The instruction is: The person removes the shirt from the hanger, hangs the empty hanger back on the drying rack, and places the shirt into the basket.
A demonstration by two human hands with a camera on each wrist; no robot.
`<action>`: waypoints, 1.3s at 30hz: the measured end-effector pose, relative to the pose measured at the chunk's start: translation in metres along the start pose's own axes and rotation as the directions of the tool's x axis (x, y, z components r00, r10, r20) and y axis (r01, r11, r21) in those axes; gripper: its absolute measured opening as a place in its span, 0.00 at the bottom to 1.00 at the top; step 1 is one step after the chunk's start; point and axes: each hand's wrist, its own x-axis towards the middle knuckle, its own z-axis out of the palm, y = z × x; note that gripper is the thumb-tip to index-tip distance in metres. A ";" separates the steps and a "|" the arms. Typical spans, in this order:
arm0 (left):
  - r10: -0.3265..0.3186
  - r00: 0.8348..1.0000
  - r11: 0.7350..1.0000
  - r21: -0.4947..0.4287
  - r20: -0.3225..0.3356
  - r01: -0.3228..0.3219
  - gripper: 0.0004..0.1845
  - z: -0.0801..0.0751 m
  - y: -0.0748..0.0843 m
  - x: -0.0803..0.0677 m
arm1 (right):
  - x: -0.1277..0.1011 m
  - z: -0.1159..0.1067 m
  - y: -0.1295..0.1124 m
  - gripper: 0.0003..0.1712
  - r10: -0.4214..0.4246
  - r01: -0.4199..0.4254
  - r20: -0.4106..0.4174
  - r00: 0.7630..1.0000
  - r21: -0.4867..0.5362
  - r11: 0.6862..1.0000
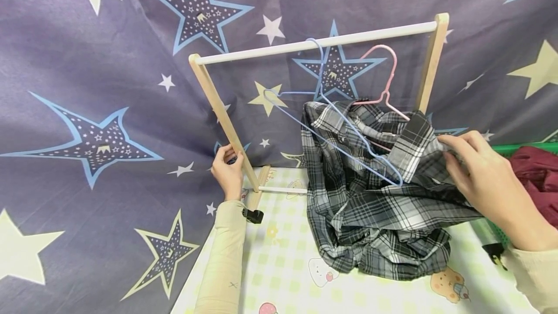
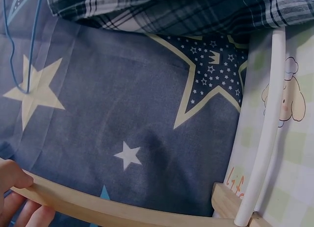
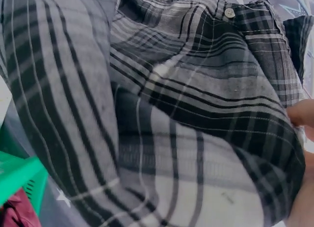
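A left hand [image 1: 227, 171] grips a wooden rack's post [image 1: 222, 115] while the right hand [image 1: 481, 178] pinches a plaid shirt [image 1: 375, 193] heaped on the desk [image 1: 287, 265]; beside it, a green basket [image 1: 523, 149] holds maroon cloth [image 1: 538, 176].

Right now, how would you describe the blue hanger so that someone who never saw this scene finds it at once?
Find the small wooden clothes rack with a white top rod, standing before the star-printed cloth. Two thin wire hangers hook over that rod above a crumpled black-and-white plaid shirt. The blue hanger is the left one, tilted across the shirt's front; its neighbour, the pink hanger, hangs further right, its lower part hidden in the shirt.
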 end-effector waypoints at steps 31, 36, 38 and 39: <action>0.006 1.000 1.000 -0.006 -0.008 -0.006 0.12 0.001 -0.001 -0.001 | -0.053 0.045 -0.010 0.18 -0.032 0.020 0.098 0.995 0.120 0.993; 0.001 1.000 1.000 0.005 0.004 -0.001 0.12 0.000 0.001 -0.001 | -0.061 0.048 -0.014 0.15 -0.015 0.001 0.126 0.992 0.112 0.994; -0.009 1.000 1.000 0.011 0.021 0.008 0.12 -0.001 0.001 0.000 | -0.063 0.048 -0.015 0.18 -0.013 -0.003 0.131 0.991 0.116 0.993; -0.013 0.999 1.000 0.012 0.035 0.012 0.12 -0.002 0.001 0.000 | -0.064 0.049 -0.016 0.19 -0.011 -0.005 0.134 0.991 0.119 0.993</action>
